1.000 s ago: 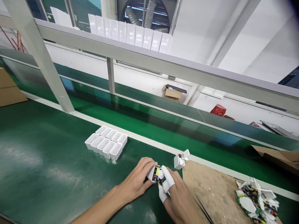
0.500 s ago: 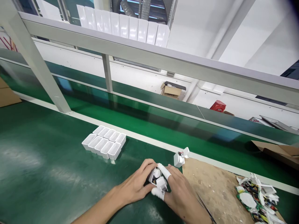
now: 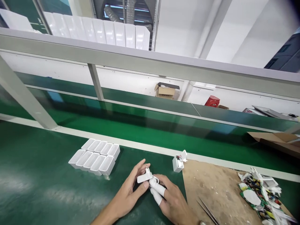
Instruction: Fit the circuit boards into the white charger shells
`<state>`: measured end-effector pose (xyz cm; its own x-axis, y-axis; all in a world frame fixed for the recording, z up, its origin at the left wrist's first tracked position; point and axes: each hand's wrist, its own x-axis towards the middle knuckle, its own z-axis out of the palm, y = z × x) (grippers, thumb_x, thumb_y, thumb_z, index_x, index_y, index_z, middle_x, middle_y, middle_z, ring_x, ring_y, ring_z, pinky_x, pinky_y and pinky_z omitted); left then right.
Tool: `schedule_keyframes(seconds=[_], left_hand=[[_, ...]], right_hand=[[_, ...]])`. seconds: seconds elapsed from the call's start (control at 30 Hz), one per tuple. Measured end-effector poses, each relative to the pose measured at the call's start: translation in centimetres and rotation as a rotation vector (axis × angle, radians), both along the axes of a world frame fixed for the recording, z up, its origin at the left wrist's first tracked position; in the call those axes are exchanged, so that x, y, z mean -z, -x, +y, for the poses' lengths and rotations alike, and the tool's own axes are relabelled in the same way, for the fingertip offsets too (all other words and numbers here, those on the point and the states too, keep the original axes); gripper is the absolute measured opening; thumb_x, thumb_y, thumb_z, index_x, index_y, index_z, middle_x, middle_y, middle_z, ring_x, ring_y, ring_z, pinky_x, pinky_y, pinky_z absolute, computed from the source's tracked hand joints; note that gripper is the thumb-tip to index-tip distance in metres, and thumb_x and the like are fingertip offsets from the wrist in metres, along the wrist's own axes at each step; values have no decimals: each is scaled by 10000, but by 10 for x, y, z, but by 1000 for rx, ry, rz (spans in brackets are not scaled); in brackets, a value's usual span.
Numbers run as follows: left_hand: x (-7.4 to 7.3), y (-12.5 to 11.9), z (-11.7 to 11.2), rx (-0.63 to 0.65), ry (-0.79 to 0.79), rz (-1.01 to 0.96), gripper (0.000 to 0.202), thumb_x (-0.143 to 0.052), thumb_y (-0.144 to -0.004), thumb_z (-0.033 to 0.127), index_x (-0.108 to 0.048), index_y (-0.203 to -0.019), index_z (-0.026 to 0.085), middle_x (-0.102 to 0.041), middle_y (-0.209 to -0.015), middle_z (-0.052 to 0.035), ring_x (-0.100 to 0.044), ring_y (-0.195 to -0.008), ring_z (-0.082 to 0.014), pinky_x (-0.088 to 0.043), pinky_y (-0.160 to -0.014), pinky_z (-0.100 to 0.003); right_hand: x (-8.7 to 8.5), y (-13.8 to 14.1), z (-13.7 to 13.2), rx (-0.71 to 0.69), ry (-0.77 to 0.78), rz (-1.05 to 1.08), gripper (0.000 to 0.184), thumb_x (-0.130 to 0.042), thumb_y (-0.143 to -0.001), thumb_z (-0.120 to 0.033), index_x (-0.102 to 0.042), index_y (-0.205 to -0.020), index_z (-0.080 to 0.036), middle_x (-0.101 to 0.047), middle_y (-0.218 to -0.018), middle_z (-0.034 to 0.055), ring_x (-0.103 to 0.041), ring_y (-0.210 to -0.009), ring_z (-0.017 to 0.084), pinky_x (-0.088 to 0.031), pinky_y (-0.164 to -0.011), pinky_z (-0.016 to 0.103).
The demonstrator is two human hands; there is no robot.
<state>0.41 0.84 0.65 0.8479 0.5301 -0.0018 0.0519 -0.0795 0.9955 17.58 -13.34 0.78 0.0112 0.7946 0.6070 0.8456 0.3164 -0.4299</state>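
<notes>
Right hand (image 3: 174, 198), white finger cots (image 3: 157, 188) on, grips white plug unit (image 3: 144, 177) over green table (image 3: 47, 175). Left hand (image 3: 127, 192) cupped at unit's left, thumb by its lower edge; cannot tell whether gripping. Beyond right hand: open white case (image 3: 178, 165) with parts inside, touching or just beside brown board (image 3: 211, 178). On board: tweezers (image 3: 208, 211), heap of circuit parts (image 3: 260, 195). Farther left: white cases (image 3: 95, 159), two rows.

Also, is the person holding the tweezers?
No, the tweezers lie on the brown board, to the right of the right hand.
</notes>
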Motion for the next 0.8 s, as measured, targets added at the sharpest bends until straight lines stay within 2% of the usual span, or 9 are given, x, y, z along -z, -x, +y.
schedule_keyframes(seconds=[0.1, 0.2, 0.23, 0.3, 0.37, 0.47, 0.6, 0.7, 0.8], left_hand=[[6, 0, -1, -13, -38, -57, 830, -680, -968, 511, -191, -1629, 402, -411, -1665, -76, -373, -1546, -294, -278, -1295, -509], [12, -3, -2, -47, -83, -84, 910, -773, -900, 501, -222, -1619, 407, -502, -1597, -76, -491, -1463, -300, -365, -1254, -493], [14, -5, -1, -68, -92, -69, 855, -768, -908, 488, -275, -1601, 394, -568, -1532, -79, -555, -1402, -290, -406, -1228, -482], [17, -8, 0, -119, -107, -41, 612, -707, -959, 459, -449, -1503, 351, -672, -1380, -74, -655, -1267, -262, -490, -1156, -439], [17, -10, 1, -157, -122, -51, 379, -648, -999, 435, -585, -1350, 307, -711, -1267, -65, -702, -1163, -237, -552, -1075, -379], [13, -11, 0, -172, -118, -80, 262, -654, -998, 410, -624, -1223, 277, -712, -1195, -51, -715, -1101, -214, -583, -1004, -318], [8, -12, -2, -162, -78, -66, 226, -651, -1003, 413, -605, -1166, 263, -713, -1176, -55, -708, -1107, -210, -578, -1015, -325], [9, -12, -2, -148, -33, -46, 351, -654, -998, 451, -534, -1285, 289, -695, -1297, -84, -681, -1215, -241, -542, -1099, -408], [13, -9, -3, -131, -29, -9, 747, -744, -936, 463, -307, -1533, 361, -567, -1527, -110, -543, -1424, -289, -410, -1229, -525]], right_hand=[[0, -2, -2, 63, -54, -16, 596, -495, -909, 12, -501, -1462, -209, -673, -1303, 178, -716, -1148, 283, -660, -893, 380], [9, -2, -3, 80, 37, -54, 571, -456, -859, 7, -564, -1381, -201, -678, -1295, 172, -727, -1108, 300, -676, -843, 405], [12, -2, -2, 77, 77, -56, 561, -448, -855, -1, -578, -1363, -201, -680, -1293, 168, -734, -1086, 298, -679, -828, 402], [17, 0, -1, 90, 124, -25, 545, -451, -890, -20, -553, -1394, -199, -676, -1303, 169, -737, -1076, 285, -676, -834, 390], [16, 2, 0, 116, 103, 12, 535, -457, -945, -47, -489, -1458, -194, -683, -1290, 170, -737, -1080, 275, -670, -863, 384], [11, 5, 0, 125, 111, 16, 494, -453, -982, -73, -480, -1461, -192, -690, -1263, 163, -740, -1052, 272, -672, -843, 379], [10, 8, 0, 154, 117, 29, 383, -463, -984, -85, -554, -1342, -190, -698, -1211, 151, -747, -989, 262, -674, -792, 364], [14, 7, -1, 147, 73, -32, 443, -442, -958, -49, -526, -1381, -151, -682, -1244, 186, -738, -1037, 288, -673, -813, 390], [15, 3, -3, 131, 51, -108, 461, -428, -901, -8, -558, -1321, -145, -665, -1271, 202, -734, -1016, 303, -678, -754, 397]])
